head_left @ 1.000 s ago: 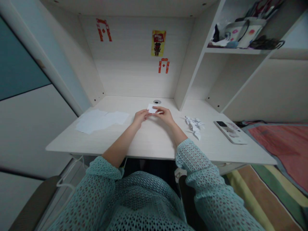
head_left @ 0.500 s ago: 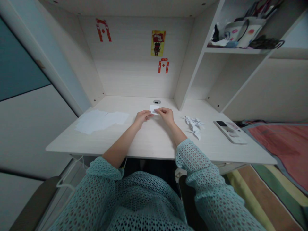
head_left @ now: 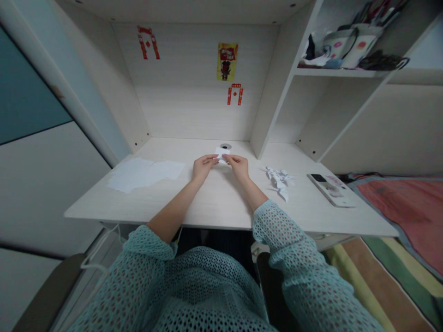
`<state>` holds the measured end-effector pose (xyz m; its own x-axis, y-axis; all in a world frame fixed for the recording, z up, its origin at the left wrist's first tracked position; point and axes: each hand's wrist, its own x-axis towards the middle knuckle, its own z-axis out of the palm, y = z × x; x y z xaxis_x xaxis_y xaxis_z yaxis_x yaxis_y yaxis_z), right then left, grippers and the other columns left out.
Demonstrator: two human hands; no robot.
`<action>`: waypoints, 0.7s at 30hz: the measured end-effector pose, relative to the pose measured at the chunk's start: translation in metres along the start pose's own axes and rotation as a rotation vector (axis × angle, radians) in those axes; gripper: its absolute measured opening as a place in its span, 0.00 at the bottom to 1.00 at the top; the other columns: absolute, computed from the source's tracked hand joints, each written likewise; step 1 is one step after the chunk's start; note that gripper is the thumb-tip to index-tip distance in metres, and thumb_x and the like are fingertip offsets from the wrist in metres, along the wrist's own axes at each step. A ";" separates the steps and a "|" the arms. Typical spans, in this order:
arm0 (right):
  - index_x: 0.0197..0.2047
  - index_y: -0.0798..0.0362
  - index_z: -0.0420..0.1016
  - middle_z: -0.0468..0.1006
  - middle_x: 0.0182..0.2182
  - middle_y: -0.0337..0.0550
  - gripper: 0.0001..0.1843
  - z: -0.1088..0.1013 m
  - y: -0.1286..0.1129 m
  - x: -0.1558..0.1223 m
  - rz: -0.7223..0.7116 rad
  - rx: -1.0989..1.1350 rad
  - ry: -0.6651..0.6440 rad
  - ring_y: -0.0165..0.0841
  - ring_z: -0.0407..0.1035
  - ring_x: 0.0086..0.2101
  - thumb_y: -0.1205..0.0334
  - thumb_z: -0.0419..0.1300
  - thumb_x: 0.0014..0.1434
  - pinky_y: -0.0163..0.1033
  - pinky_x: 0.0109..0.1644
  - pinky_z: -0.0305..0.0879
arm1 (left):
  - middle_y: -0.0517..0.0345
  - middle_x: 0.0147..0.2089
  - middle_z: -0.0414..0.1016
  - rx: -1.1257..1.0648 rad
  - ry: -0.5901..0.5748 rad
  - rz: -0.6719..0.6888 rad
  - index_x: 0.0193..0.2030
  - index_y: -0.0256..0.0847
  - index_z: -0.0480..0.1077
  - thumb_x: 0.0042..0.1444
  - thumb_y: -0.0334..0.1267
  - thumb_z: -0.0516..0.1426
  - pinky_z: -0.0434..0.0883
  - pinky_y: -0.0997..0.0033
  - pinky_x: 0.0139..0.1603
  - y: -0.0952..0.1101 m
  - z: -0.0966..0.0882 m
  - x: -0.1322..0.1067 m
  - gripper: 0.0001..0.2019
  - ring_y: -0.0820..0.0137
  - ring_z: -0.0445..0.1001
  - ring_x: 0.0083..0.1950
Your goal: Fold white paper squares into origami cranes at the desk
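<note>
A small white piece of paper is pinched between my two hands above the desk, close to the round cable hole. My left hand grips its left edge with thumb and fingers. On the other side my right hand is closed on the paper's lower right part. The fingers cover the lower edge, so any fold there is hard to make out. White paper sheets lie spread to the left of my left hand. To the right of my right hand sits a pile of folded white paper pieces.
A phone lies near the right end of the white desk. An upright divider rises behind the folded pieces. Cups with pens stand on the upper right shelf. A cable hole is at the desk's back.
My left hand has shifted slightly up and its fingers now pinch the paper's edge more closely. The paper has tilted and risen a little. The right hand has barely moved.
</note>
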<state>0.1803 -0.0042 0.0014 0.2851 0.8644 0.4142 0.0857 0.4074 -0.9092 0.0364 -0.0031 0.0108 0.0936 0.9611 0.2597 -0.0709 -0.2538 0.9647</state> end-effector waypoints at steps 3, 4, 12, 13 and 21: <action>0.29 0.54 0.80 0.80 0.28 0.44 0.19 0.001 0.000 -0.001 -0.007 0.020 -0.012 0.33 0.69 0.28 0.46 0.63 0.43 0.38 0.32 0.65 | 0.51 0.37 0.78 -0.033 0.020 -0.010 0.42 0.39 0.75 0.45 0.43 0.62 0.68 0.70 0.39 -0.004 -0.002 0.002 0.17 0.65 0.75 0.40; 0.29 0.53 0.80 0.80 0.28 0.44 0.18 0.001 -0.001 -0.001 -0.008 0.028 -0.021 0.33 0.69 0.28 0.46 0.63 0.44 0.38 0.33 0.66 | 0.51 0.38 0.78 -0.052 0.027 -0.012 0.43 0.39 0.75 0.45 0.43 0.62 0.68 0.70 0.39 -0.004 -0.002 0.003 0.17 0.65 0.75 0.41; 0.33 0.52 0.80 0.80 0.31 0.44 0.18 -0.004 -0.010 -0.002 -0.002 0.050 -0.118 0.33 0.70 0.30 0.49 0.66 0.41 0.39 0.36 0.67 | 0.50 0.42 0.78 -0.115 0.056 0.009 0.43 0.39 0.75 0.43 0.42 0.63 0.69 0.67 0.45 -0.003 -0.002 0.004 0.19 0.66 0.75 0.43; 0.32 0.52 0.80 0.80 0.30 0.44 0.18 -0.004 -0.009 -0.002 -0.001 0.043 -0.105 0.32 0.70 0.29 0.49 0.65 0.42 0.39 0.35 0.66 | 0.50 0.42 0.78 -0.115 0.055 0.023 0.42 0.38 0.76 0.43 0.42 0.63 0.69 0.67 0.46 -0.004 -0.002 0.005 0.18 0.66 0.75 0.43; 0.32 0.52 0.80 0.80 0.31 0.43 0.18 -0.003 0.001 0.000 0.037 0.078 -0.092 0.31 0.70 0.30 0.47 0.65 0.42 0.36 0.33 0.65 | 0.51 0.44 0.77 -0.137 0.072 0.015 0.40 0.39 0.77 0.42 0.40 0.64 0.69 0.65 0.48 -0.006 0.000 0.005 0.16 0.67 0.74 0.44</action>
<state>0.1837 -0.0050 0.0007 0.1976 0.9010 0.3863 0.0009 0.3939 -0.9192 0.0368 0.0028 0.0064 0.0200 0.9638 0.2658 -0.2069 -0.2561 0.9443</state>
